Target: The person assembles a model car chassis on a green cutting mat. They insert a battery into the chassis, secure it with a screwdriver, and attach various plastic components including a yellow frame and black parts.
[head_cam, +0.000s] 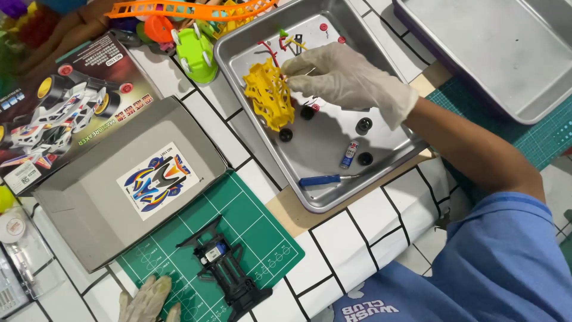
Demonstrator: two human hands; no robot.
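My right hand, in a pale glove, reaches into a metal tray and pinches the edge of a yellow lattice toy-car body, which is lifted at the tray's left side. My left hand, also gloved, lies flat with fingers apart at the bottom edge on a green cutting mat. It holds nothing. Just to its right sits a black toy-car chassis with a small motor in it.
In the tray lie several black wheels, a small battery, a blue screwdriver and small red and yellow parts. A grey open box holds a sticker sheet. The printed lid, a green toy shell, orange track and a second tray surround them.
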